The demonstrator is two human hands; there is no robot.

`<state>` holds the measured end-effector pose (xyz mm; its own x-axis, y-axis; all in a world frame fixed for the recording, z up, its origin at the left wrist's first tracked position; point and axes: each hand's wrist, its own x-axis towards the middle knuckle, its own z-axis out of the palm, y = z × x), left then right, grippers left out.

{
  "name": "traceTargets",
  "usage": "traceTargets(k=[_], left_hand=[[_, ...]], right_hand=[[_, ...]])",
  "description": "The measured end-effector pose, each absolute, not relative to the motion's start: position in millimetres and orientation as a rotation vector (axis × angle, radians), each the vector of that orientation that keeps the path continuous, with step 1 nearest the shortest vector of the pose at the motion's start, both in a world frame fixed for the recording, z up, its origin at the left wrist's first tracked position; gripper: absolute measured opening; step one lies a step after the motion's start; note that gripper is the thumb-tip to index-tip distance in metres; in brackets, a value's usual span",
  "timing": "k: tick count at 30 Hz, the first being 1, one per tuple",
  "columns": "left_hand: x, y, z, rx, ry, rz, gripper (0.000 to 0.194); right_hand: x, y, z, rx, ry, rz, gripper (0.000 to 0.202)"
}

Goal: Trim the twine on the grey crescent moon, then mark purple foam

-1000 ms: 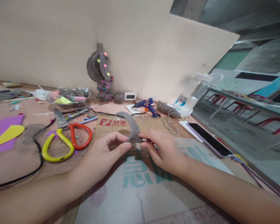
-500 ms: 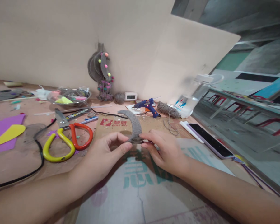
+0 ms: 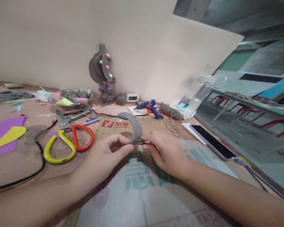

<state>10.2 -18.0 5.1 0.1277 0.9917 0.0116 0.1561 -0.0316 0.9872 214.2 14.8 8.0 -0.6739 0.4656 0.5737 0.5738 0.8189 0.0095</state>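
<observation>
A grey crescent wrapped in yarn (image 3: 135, 123) stands up between my hands, its curved tip pointing to the upper left. My left hand (image 3: 112, 151) pinches its lower end between thumb and fingers. From the other side, my right hand (image 3: 164, 153) closes thumb and forefinger at the same lower end; the bit of yarn or edge between those fingertips is too small to make out clearly. Both hands hover over a printed cardboard sheet (image 3: 113, 201).
Scissors (image 3: 61, 148) with yellow and red handles lie at left beside a black cord (image 3: 41, 154). Behind are a blue glue gun (image 3: 149, 107), a grey yarn skein (image 3: 171, 111) and a small digital clock (image 3: 133, 97). A phone (image 3: 213, 142) lies at right. A pompom-trimmed moon ornament (image 3: 96, 69) hangs behind.
The crescent has turned slightly in my fingers, so its wrapped face shows broader and its tip sits a little further left. Both hands have stayed almost in place.
</observation>
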Motion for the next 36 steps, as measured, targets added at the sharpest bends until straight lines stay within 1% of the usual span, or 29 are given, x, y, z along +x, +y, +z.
traceTargets(k=[8,19,36], left_hand=[[9.7,-17.1,0.4,1.406,1.203,1.047,0.013],[9.4,-17.1,-0.7,1.376,1.155,1.050,0.012],[11.6,-18.7,3.6,1.425,1.240,1.018,0.014]], right_hand=[[212.4,14.2,10.5,-0.776,-2.429,-0.276,0.018],[216.2,15.5,5.6,-0.738,-2.414,-0.190,0.018],[213.6,14.3,9.8,-0.780,-2.485,-0.203,0.018]])
